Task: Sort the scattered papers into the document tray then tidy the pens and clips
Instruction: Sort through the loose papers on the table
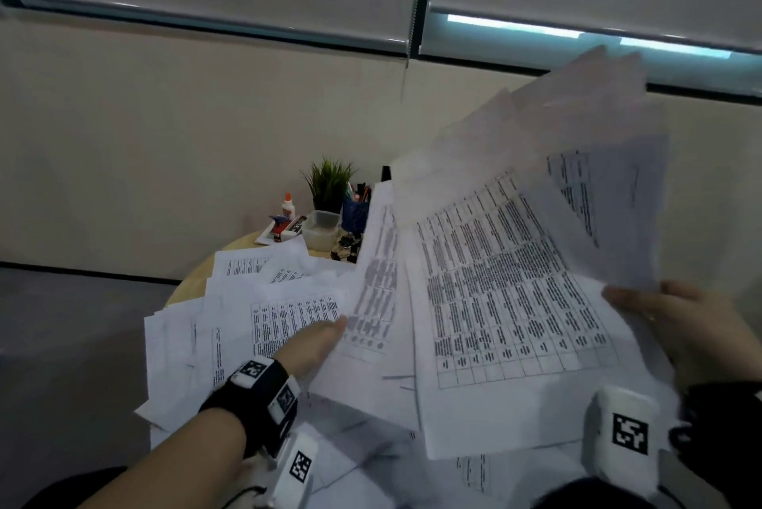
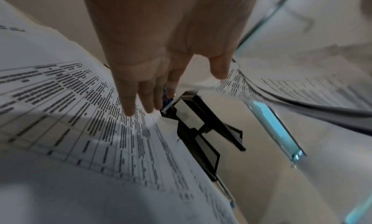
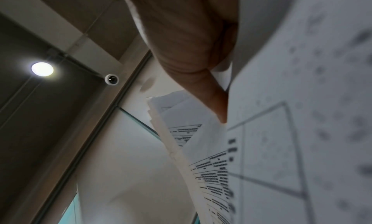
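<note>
My right hand (image 1: 643, 304) grips a fanned stack of printed papers (image 1: 515, 269) by its right edge and holds it up, tilted, above the table. In the right wrist view my thumb (image 3: 217, 106) presses on that stack (image 3: 203, 171). My left hand (image 1: 330, 333) reaches forward with straight fingers (image 2: 128, 106) over loose printed sheets (image 2: 70, 116), at the lower left edge of the raised stack. More scattered papers (image 1: 255, 302) cover the round wooden table (image 1: 187, 285). The black mesh document tray (image 2: 203, 130) shows beyond my left fingers; the raised stack hides it in the head view.
At the table's far side stand a blue pen cup (image 1: 354, 213) with pens, a small potted plant (image 1: 330, 182), a clear plastic box (image 1: 319, 230), a glue bottle (image 1: 287, 205) and a red and blue stapler (image 1: 280, 229). Black binder clips (image 1: 345, 248) lie by the box. A wall rises behind.
</note>
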The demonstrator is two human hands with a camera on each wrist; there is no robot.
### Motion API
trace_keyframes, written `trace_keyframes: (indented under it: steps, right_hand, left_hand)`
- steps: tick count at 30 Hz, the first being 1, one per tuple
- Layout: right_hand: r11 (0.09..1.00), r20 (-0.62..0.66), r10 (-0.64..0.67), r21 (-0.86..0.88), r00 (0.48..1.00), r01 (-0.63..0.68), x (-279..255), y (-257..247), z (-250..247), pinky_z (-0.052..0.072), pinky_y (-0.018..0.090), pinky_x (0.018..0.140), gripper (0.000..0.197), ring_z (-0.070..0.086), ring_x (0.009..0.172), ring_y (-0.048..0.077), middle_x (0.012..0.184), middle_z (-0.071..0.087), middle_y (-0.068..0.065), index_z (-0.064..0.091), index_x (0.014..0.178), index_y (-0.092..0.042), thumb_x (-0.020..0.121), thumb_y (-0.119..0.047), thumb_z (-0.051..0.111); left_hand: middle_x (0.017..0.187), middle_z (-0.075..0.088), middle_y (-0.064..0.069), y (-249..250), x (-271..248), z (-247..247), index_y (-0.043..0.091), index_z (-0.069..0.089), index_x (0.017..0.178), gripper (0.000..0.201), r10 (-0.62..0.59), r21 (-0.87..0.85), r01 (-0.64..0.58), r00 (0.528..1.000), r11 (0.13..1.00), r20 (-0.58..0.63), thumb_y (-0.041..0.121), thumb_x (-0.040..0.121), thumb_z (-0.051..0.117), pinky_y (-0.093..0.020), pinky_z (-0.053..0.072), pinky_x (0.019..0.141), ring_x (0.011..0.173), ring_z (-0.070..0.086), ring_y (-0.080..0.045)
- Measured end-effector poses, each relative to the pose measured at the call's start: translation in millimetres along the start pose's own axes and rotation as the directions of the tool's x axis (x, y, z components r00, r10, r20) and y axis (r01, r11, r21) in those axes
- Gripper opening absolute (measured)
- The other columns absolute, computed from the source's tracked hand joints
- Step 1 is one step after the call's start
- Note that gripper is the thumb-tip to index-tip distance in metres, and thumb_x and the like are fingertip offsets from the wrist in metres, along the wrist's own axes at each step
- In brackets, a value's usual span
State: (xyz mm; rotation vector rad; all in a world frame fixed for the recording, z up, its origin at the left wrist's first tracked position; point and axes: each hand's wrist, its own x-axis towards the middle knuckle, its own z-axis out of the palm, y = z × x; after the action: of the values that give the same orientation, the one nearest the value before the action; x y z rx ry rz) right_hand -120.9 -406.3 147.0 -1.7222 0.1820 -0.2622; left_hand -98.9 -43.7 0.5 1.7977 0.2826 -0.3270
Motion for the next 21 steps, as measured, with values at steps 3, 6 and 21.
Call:
trace_keyframes:
  steps: [3, 6, 21]
  right_hand:
    - [0.988, 0.140, 0.063, 0.133, 0.988, -0.082, -4.0, 10.2, 14.8, 0.057, 0.044, 0.066, 0.015, 0.068, 0.072, 0.038, 0.083, 0.071, 0.025, 0.065, 0.096, 0.007, 0.084, 0.003, 0.058]
    - [0.958, 0.232, 0.111, 0.234, 0.966, -0.166, 0.0, 41.0, 31.7, 0.058, 0.043, 0.067, 0.027, 0.068, 0.080, 0.039, 0.099, 0.067, 0.031, 0.061, 0.109, 0.011, 0.084, 0.006, 0.053]
    - [0.838, 0.399, 0.452, 0.118, 0.798, -0.533, -8.6, 171.9, 108.6, 0.058, 0.045, 0.065, 0.031, 0.067, 0.079, 0.041, 0.098, 0.069, 0.030, 0.055, 0.120, 0.005, 0.089, 0.008, 0.050]
  left_hand:
    - [0.107, 0.070, -0.015, 2.2, -2.1, -13.6, 0.007, 0.069, 0.107, 0.049, -0.026, -0.393, 0.007, 0.999, 0.920, -0.045, 0.049, 0.086, 0.057, -0.044, 0.046, 0.099, 0.098, 0.068, -0.027]
    - [0.104, 0.070, -0.021, -6.5, -2.0, -23.3, 0.000, 0.068, 0.107, 0.040, -0.034, -0.374, 0.001, 0.996, 0.927, -0.082, 0.035, 0.089, 0.059, -0.048, 0.048, 0.096, 0.100, 0.066, -0.035]
    - [0.092, 0.072, -0.021, -91.5, 3.6, -13.1, 0.002, 0.068, 0.096, 0.054, -0.342, -0.376, 0.269, 0.929, 0.887, -0.142, 0.050, 0.094, 0.044, -0.044, 0.051, 0.089, 0.092, 0.066, -0.035]
